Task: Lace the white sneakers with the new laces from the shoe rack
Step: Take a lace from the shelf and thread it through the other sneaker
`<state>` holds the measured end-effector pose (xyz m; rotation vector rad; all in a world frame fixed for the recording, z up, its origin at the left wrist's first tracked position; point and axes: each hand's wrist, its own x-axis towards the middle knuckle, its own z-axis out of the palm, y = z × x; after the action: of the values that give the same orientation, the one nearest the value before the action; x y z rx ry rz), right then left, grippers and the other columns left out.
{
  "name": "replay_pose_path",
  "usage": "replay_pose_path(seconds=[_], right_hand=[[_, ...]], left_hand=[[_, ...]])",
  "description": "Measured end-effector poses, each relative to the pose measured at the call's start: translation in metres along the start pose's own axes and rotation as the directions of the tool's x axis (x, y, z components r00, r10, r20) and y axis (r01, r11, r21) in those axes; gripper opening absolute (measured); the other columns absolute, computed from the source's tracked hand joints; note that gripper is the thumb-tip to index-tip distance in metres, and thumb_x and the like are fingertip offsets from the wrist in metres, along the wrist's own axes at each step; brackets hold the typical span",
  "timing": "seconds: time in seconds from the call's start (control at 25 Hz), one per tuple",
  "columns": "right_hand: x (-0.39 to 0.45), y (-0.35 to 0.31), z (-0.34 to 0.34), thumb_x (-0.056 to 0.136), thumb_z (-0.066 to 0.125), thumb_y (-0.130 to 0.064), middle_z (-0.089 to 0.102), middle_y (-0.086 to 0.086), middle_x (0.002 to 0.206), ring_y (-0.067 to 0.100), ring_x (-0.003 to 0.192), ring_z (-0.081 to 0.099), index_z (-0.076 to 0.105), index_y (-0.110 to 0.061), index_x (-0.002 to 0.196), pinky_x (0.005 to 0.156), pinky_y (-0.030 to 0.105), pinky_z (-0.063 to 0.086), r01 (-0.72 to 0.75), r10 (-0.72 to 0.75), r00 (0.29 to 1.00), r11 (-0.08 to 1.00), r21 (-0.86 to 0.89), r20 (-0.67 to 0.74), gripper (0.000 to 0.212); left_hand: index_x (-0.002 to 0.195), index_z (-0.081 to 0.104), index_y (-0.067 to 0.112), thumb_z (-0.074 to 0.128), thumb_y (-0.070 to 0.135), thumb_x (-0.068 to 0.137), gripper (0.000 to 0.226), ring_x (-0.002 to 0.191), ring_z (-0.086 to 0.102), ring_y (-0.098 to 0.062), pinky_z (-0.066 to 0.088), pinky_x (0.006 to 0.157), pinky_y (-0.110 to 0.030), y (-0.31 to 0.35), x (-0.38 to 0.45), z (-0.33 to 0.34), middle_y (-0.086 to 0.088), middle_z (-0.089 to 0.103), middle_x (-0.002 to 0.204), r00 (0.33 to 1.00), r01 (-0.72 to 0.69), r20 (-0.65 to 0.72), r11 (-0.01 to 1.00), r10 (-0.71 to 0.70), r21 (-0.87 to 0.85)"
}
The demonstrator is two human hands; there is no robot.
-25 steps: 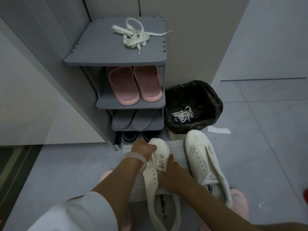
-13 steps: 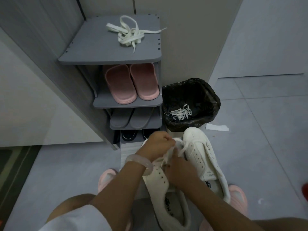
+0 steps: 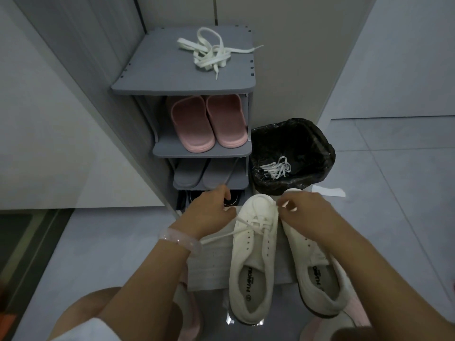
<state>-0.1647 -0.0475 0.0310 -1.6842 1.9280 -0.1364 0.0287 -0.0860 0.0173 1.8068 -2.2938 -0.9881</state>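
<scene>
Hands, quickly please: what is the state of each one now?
Left hand: closed, pinching one end of the lace and pulling it out.
Right hand: closed, pinching the other end above the left sneaker.

A translucent pink bangle circles the left wrist; white sleeve, perhaps short.

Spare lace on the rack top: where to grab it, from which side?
Take the spare lace at its bunched middle, pinching from straight above: it lies flat and loose on the rack top, nothing over it. The single end trailing toward the front edge is the likelier alternative, but it would probably drag the tangle.
</scene>
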Motion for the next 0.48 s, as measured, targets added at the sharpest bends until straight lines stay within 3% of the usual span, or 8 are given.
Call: replay_pose_path(seconds=[0.04, 0.12, 0.2, 0.32, 0.4, 0.44, 0.48], right_hand=[[-0.001, 0.002, 0.0, 0.089, 0.055, -0.029, 0.058, 0.005, 0.122, 0.021, 0.105, 0.054, 0.048, -0.022, 0.13, 0.081, 0.025, 0.041, 0.012, -0.012, 1.0, 1.0, 0.021, 0.005, 0.042], [-0.006, -0.001, 0.024, 0.086, 0.06, -0.036, 0.047, 0.007, 0.136, 0.024, 0.119, 0.049, 0.015, -0.024, 0.147, 0.092, 0.029, 0.04, 0.002, -0.011, 0.986, 0.999, 0.05, 0.166, 0.077], [-0.01, -0.004, 0.056, 0.086, 0.06, -0.038, 0.034, 0.011, 0.146, 0.026, 0.128, 0.042, -0.013, -0.023, 0.148, 0.1, 0.033, 0.037, -0.048, 0.018, 0.954, 0.995, 0.093, 0.299, 0.097], [-0.002, 0.0, 0.07, 0.085, 0.063, -0.032, 0.024, 0.015, 0.149, 0.028, 0.131, 0.038, -0.021, -0.018, 0.145, 0.104, 0.034, 0.034, -0.115, 0.062, 0.964, 0.974, 0.193, 0.26, 0.104], [0.003, 0.006, 0.07, 0.084, 0.065, -0.026, 0.024, 0.016, 0.148, 0.029, 0.13, 0.038, -0.017, -0.017, 0.146, 0.105, 0.036, 0.033, -0.155, 0.102, 0.971, 0.956, 0.249, 0.215, 0.103], [0.004, 0.008, 0.072, 0.084, 0.064, -0.024, 0.023, 0.017, 0.148, 0.029, 0.13, 0.039, -0.016, -0.017, 0.147, 0.106, 0.036, 0.034, -0.156, 0.106, 0.975, 0.953, 0.261, 0.196, 0.102], [0.004, 0.009, 0.073, 0.084, 0.063, -0.024, 0.022, 0.017, 0.149, 0.029, 0.13, 0.038, -0.016, -0.016, 0.147, 0.106, 0.036, 0.034, -0.16, 0.109, 0.974, 0.951, 0.263, 0.2, 0.101]], left_hand=[[0.11, 0.053, 0.014, 0.054, 0.025, 0.089, 0.024, 0.083, 0.051, -0.013, 0.034, 0.062, -0.021, 0.0, 0.0, 0.001, 0.003, 0.057, 0.091, 1.0, -0.01, 0.011, 1.0, 0.009, 0.026], [0.103, 0.064, 0.014, 0.057, 0.027, 0.089, 0.021, 0.095, 0.056, -0.013, 0.038, 0.073, -0.021, -0.002, 0.0, 0.003, 0.003, 0.06, 0.101, 0.998, -0.015, 0.058, 0.993, 0.008, 0.119], [0.095, 0.07, 0.014, 0.059, 0.028, 0.088, 0.019, 0.092, 0.058, -0.013, 0.039, 0.075, -0.023, -0.002, -0.001, 0.002, 0.002, 0.063, 0.097, 0.993, -0.016, 0.116, 0.992, 0.001, 0.126], [0.083, 0.068, 0.016, 0.058, 0.025, 0.089, 0.015, 0.087, 0.056, -0.013, 0.041, 0.072, -0.022, 0.005, -0.006, -0.008, 0.001, 0.061, 0.09, 0.995, -0.031, 0.092, 0.999, 0.029, 0.019], [0.073, 0.062, 0.019, 0.056, 0.021, 0.091, 0.019, 0.081, 0.054, -0.014, 0.039, 0.064, -0.02, 0.012, -0.01, -0.018, -0.002, 0.059, 0.089, 0.999, -0.015, -0.038, 0.987, 0.009, -0.16], [0.069, 0.062, 0.021, 0.054, 0.017, 0.091, 0.024, 0.077, 0.051, -0.014, 0.039, 0.063, -0.019, 0.014, -0.014, -0.027, -0.004, 0.057, 0.086, 0.995, -0.012, -0.099, 0.93, -0.026, -0.369], [0.065, 0.063, 0.022, 0.051, 0.013, 0.092, 0.032, 0.075, 0.051, -0.014, 0.04, 0.066, -0.02, 0.015, -0.018, -0.038, -0.006, 0.055, 0.081, 0.988, -0.04, -0.143, 0.776, -0.065, -0.63]])
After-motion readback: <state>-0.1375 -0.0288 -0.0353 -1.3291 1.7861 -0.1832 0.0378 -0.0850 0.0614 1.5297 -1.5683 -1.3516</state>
